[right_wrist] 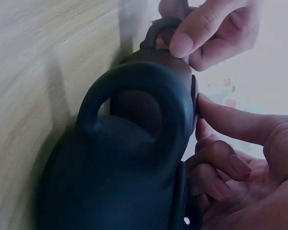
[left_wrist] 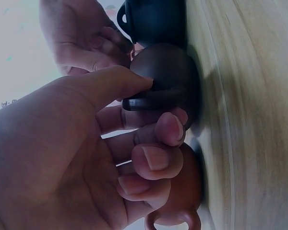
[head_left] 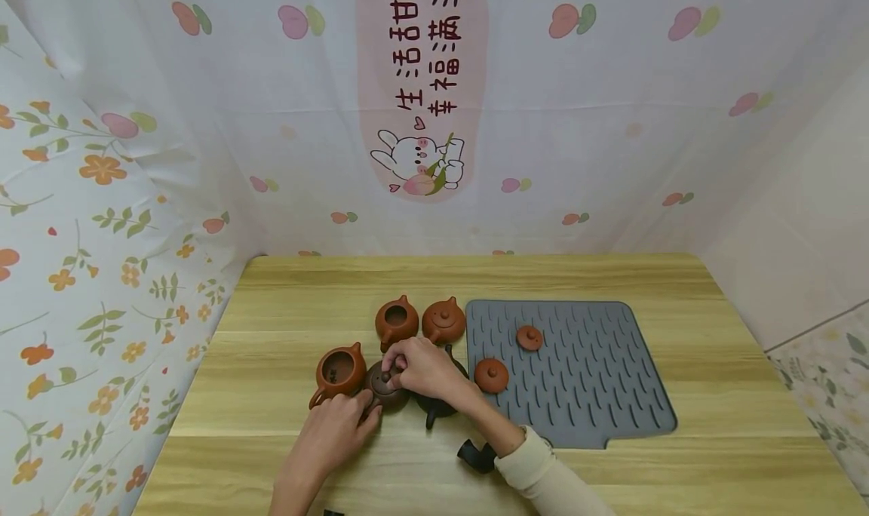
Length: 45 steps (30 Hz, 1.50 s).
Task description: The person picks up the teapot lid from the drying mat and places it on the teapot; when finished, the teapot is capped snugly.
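A dark brown teapot (head_left: 388,404) stands in the front row, its lid on top. My left hand (head_left: 333,434) pinches its handle (left_wrist: 156,99) between thumb and fingers. From above, my right hand (head_left: 429,369) pinches the lid's knob with thumb and fingertips. To the right is a black teapot (right_wrist: 103,184), partly hidden under the right hand in the head view. An orange-brown teapot (head_left: 353,384) without a lid stands on the left, right beside my left fingers. Farther back are another lidless orange-brown teapot (head_left: 407,333) and one with its lid on (head_left: 453,324).
A grey ribbed mat (head_left: 584,380) lies to the right on the wooden table (head_left: 720,456). Two loose orange-brown lids, one nearer (head_left: 492,376) and one farther back (head_left: 529,338), rest on it. Patterned cloth (head_left: 543,139) hangs behind the table and at its sides.
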### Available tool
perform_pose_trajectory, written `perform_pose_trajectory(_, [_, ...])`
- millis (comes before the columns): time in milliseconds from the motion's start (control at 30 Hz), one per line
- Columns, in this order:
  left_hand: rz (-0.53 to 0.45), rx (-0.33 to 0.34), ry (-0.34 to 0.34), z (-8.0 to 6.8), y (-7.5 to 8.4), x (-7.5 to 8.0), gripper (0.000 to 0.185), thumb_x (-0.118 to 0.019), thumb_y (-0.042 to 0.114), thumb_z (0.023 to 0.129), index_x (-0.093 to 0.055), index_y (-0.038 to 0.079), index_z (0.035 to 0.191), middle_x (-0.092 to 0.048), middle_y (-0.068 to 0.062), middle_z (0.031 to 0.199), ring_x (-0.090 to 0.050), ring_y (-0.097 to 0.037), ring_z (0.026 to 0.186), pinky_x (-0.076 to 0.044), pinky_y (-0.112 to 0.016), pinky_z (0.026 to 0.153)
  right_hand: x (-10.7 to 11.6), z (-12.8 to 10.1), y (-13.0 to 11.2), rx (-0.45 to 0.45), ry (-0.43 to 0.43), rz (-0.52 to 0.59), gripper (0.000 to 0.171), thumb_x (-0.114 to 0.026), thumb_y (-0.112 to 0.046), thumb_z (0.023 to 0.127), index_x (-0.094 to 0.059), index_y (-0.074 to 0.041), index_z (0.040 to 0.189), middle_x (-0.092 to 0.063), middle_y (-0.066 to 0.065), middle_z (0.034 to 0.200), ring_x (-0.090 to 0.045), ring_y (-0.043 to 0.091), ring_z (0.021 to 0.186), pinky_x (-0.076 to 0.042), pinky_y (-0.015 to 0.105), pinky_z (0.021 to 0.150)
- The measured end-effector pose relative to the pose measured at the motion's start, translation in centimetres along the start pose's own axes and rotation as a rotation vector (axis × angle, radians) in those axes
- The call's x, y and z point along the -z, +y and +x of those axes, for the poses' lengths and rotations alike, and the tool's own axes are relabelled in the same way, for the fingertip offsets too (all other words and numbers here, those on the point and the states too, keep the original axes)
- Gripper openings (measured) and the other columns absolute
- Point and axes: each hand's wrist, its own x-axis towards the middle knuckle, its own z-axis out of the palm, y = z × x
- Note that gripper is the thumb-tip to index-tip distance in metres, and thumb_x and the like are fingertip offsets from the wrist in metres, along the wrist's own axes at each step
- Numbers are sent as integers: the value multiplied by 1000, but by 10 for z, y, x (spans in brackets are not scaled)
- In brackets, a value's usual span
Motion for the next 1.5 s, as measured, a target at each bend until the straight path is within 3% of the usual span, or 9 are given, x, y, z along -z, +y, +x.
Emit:
perform_pose_trajectory(300, [0,-8,9,1,1,0,28,-71,24,92,-52,19,72,-34,9,56,-31,-4,49,-24,-22,48,2,-2,-3,-29,19,-75,16,-84,-17,81,-71,-17,90,-43,-9,66,-40,4,61,-32,20,59])
perform_pose_trajectory(467, [36,7,5,-1,2,-1,27,-71,27,92,-54,19,72,-35,9,54,-32,-5,48,-25,-23,47,3,-11,-4,-10,2,-109,19,-80,-23,86,-69,-19,101,-49,-8,74,-42,3,65,-34,20,59])
perform_pose_trajectory(633, [39,38,2,-3,3,5,30,-74,37,90,-56,19,72,-41,8,55,-38,-6,50,-31,-26,50,24,-31,6,9,64,18,29,-76,-30,89,-67,-14,112,-46,-7,72,-38,3,60,-34,20,59])
perform_pose_trajectory(767, [34,36,65,0,1,15,34,-75,41,89,-55,18,73,-43,8,56,-39,-6,49,-34,-26,50,56,-55,37,-41,180,119,28,-76,-28,90,-67,-10,109,-44,-6,71,-35,2,58,-35,21,61])
perform_pose_trajectory(867, [32,10,153,9,-2,22,30,-73,33,92,-55,16,75,-44,6,58,-38,-7,49,-33,-24,49,79,-73,69,-126,300,117,27,-76,-26,89,-68,-9,109,-46,-3,73,-36,4,59,-35,22,60])
perform_pose_trajectory(933, [33,-25,235,17,-4,25,21,-74,25,92,-61,13,79,-53,4,64,-46,-8,52,-38,-25,50,91,-84,89,-192,371,99,28,-76,-24,89,-68,-7,111,-49,-1,76,-40,6,61,-36,23,60])
perform_pose_trajectory(1067, [3,-51,319,33,-4,28,10,-72,14,92,-66,8,85,-61,-1,72,-53,-10,60,-45,-26,55,107,-102,122,-294,433,38,31,-76,-23,91,-67,-5,114,-53,3,80,-46,10,68,-38,25,63])
perform_pose_trajectory(1333, [-33,-62,367,65,0,26,14,-71,15,93,-68,1,95,-67,-12,84,-62,-18,72,-53,-32,62,112,-113,149,-348,431,30,32,-75,-22,91,-66,-3,115,-52,4,81,-44,11,67,-36,25,61])
perform_pose_trajectory(1500, [-66,-36,309,79,0,20,21,-70,20,95,-65,0,92,-65,-13,82,-61,-21,72,-52,-34,64,108,-109,154,-355,440,22,32,-76,-18,89,-66,-1,115,-54,4,80,-45,12,69,-36,26,63])
